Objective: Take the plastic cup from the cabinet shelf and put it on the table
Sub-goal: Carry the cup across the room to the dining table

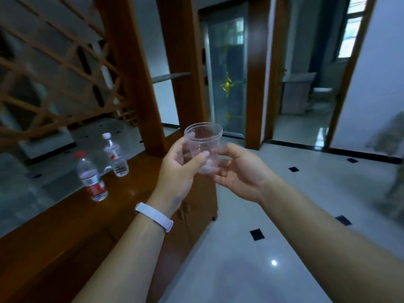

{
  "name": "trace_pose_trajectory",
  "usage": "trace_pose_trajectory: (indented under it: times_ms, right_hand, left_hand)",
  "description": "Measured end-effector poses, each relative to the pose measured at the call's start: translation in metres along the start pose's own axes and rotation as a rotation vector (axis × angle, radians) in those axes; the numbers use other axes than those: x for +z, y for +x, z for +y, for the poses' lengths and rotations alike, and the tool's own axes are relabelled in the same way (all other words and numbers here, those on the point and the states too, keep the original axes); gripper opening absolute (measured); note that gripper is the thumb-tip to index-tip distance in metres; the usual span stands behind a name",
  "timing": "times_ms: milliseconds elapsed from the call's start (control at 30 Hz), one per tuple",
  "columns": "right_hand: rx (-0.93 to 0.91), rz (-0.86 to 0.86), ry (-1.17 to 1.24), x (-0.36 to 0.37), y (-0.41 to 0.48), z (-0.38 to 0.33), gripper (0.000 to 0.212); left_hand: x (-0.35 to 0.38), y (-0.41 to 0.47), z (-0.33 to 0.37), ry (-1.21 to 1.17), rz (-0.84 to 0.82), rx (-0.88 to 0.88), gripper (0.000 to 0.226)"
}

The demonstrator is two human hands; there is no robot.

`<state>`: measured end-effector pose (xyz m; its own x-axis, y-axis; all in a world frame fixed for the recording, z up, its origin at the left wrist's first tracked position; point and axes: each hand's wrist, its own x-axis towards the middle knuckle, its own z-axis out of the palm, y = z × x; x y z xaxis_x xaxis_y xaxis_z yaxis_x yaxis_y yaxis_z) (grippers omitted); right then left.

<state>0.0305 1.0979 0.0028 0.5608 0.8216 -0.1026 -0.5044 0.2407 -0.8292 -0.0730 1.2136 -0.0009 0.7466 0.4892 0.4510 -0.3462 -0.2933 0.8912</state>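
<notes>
Holding the clear plastic cup in mid-air, upright and mouth up, past the end of the wooden cabinet and over open glossy tiled floor. Left hand is wrapping the cup's left wall, thumb lying across the front; right hand is touching its right side with fingertips, fingers loosely curled. A white wristband is sitting on the left wrist. Two clear water bottles are standing on the polished cabinet top, left of the hands and well apart from the cup; labels are showing red and white, text too blurred to read. Wooden lattice is closing off the left; a glass door and an open doorway are lying ahead.
</notes>
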Motion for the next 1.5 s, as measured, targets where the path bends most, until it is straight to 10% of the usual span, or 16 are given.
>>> trace_pose_trajectory:
  times_ms: [867, 1500]
  right_hand:
    - [-0.348, 0.772, 0.145, -0.169, 0.041, -0.086, 0.027]
    - [-0.656, 1.048, 0.254, -0.306, -0.143, -0.132, 0.059]
  left_hand:
    - [0.206, 0.194, -0.122, -0.413, -0.735, -0.141, 0.039]
    - [0.463, 0.129, -0.079, -0.626, -1.214, -0.229, 0.055]
